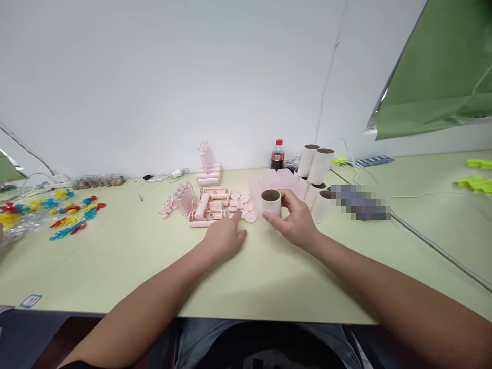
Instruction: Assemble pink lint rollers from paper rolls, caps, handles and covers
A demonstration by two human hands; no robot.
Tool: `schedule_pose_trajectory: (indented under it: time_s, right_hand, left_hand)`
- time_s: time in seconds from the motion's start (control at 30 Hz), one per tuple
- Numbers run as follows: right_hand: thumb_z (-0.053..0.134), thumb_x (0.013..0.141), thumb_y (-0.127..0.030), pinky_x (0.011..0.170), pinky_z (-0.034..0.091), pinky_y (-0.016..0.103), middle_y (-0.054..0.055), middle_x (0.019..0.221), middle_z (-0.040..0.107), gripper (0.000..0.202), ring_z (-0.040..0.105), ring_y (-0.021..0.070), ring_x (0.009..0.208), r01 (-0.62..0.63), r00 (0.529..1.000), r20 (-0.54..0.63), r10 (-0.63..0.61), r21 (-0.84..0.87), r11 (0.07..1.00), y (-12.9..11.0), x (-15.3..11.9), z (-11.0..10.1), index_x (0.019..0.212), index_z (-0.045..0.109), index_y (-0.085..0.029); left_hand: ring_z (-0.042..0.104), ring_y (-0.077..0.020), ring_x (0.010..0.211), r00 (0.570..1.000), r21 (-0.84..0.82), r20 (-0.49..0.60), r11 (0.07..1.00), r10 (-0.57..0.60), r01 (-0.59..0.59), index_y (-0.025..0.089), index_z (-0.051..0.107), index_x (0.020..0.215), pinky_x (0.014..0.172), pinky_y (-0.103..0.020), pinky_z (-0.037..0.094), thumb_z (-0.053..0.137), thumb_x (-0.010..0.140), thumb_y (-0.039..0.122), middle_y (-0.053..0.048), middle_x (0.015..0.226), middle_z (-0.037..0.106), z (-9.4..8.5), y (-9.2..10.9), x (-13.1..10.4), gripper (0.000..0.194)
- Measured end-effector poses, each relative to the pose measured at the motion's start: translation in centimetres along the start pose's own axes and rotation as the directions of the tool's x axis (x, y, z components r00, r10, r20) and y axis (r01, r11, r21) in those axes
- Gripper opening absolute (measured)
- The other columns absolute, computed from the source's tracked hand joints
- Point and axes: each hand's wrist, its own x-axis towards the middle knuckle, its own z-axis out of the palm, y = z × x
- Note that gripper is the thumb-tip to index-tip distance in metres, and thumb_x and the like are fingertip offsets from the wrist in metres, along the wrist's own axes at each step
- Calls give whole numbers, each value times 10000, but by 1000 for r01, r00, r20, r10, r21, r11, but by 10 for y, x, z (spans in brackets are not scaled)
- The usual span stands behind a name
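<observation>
My right hand (295, 219) is closed around a white cardboard tube (271, 205) that stands upright with its dark open end facing up. At the pink round discs (249, 217) my left hand (226, 236) reaches in with its index finger stretched forward and the thumb apart; nothing shows in its grip. Pink half-cylinder parts (207, 216) lie just beyond and left of that hand. Further left are clear pink tubes (184, 199) and small pink loops (166, 207). Translucent pink sheets or boxes (277, 179) are behind the held tube.
More cardboard tubes (321, 166) are stacked at the right, beside a cola bottle (277, 155). A pixelated dark item (361, 202) and a white cable (434, 241) lie farther right. Colourful plastic pieces (77, 220) cover part of the left side.
</observation>
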Motion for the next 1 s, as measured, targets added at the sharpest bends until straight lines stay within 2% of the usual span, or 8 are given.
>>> schedule_pose_trajectory:
  time_s: [0.17, 0.27, 0.43, 0.57, 0.7, 0.87, 0.93, 1.0]
  right_hand:
    - [693, 788, -389, 760, 510, 354, 59, 1009, 679, 346, 631, 219, 869, -48, 999, -8, 48, 15, 999, 3, 3, -1, 1056, 565, -213]
    - [693, 782, -369, 758, 505, 351, 53, 993, 673, 338, 622, 215, 857, -22, 1000, 0, 22, -7, 1000, 3, 2, -1, 1053, 559, -217]
    - [688, 783, -355, 743, 491, 339, 53, 968, 658, 312, 597, 209, 839, 25, 999, 42, -24, -32, 999, -1, 0, 0, 1027, 553, -216]
    - [683, 792, -381, 731, 479, 332, 51, 964, 650, 310, 589, 206, 838, 5, 998, 70, -4, -25, 1000, -3, -2, 1, 1017, 551, -214]
    - [683, 791, -378, 721, 469, 319, 41, 952, 645, 309, 585, 197, 833, -11, 996, 89, 12, -16, 1000, -4, -2, 2, 1018, 552, -214]
    - [674, 799, -408, 656, 433, 289, 24, 885, 625, 304, 552, 175, 761, -36, 995, 96, 39, -30, 999, -8, -1, 2, 999, 564, -208]
    - [664, 806, -416, 612, 401, 279, 13, 826, 603, 292, 520, 163, 705, -47, 992, 117, 53, -57, 997, -9, -1, 2, 986, 576, -202]
    - [660, 810, -394, 600, 379, 275, 9, 806, 598, 272, 510, 158, 683, -49, 984, 165, 61, -75, 996, -8, -1, 3, 985, 591, -197]
  left_hand:
    - [643, -272, 978, 986, 154, -167, 986, -30, 56, 200, 689, 982, 744, -325, 461, 412, 912, 279, -115, 1052, 688, -36, -2, 29, 296]
    - [669, -280, 907, 990, 216, -85, 968, -113, 129, 153, 700, 935, 720, -336, 480, 439, 882, 227, -155, 975, 700, -48, 4, 58, 277]
    - [690, -288, 812, 984, 228, -12, 958, -175, 173, 115, 699, 896, 675, -333, 494, 606, 763, 217, -189, 894, 709, -38, 15, 101, 192]
    - [692, -302, 746, 980, 215, 43, 959, -196, 183, 128, 685, 760, 675, -369, 498, 697, 641, 173, -163, 775, 709, -25, 16, 116, 128]
    - [679, -299, 659, 979, 175, 66, 968, -195, 181, 143, 633, 658, 642, -369, 484, 723, 574, 128, -127, 649, 681, -24, 16, 114, 124]
    - [668, -242, 716, 990, 41, -83, 992, -113, 116, 199, 565, 776, 581, -311, 449, 547, 817, 288, -80, 779, 696, -37, 15, 83, 100]
    - [656, -204, 710, 971, -177, -229, 984, -73, 32, 211, 513, 799, 571, -286, 447, 489, 867, 326, -47, 777, 680, -37, 12, 65, 136]
    - [648, -178, 676, 943, -482, -325, 870, -72, -100, 211, 456, 778, 555, -269, 464, 507, 860, 330, -26, 761, 658, -32, 9, 47, 153]
